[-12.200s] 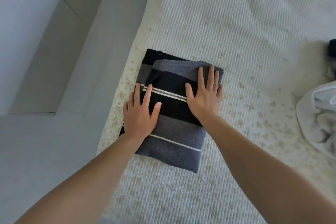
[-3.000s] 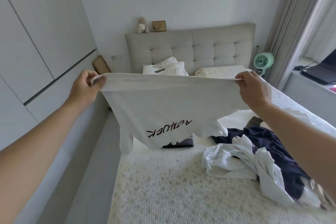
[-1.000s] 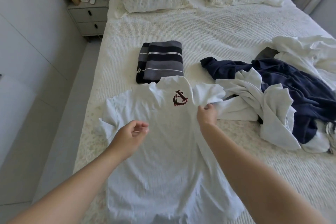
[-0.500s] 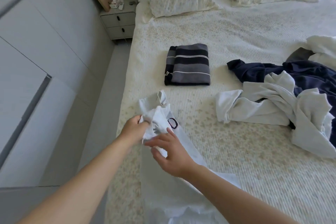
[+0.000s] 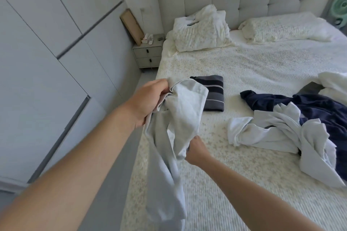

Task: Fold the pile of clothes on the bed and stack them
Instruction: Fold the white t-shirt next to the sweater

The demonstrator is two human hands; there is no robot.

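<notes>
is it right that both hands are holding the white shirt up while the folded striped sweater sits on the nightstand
Not quite. The head view shows the left hand and right hand both holding the white shirt up, but the folded striped sweater lies on the bed, not on the nightstand.

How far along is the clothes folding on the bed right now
Done: one striped garment lies folded on the bed. In hand: the left hand and right hand both grip a white shirt, bunched, hanging off the bed's edge. Left: the navy garment and white clothes sit crumpled, unfolded. Nothing stacked yet.
</notes>
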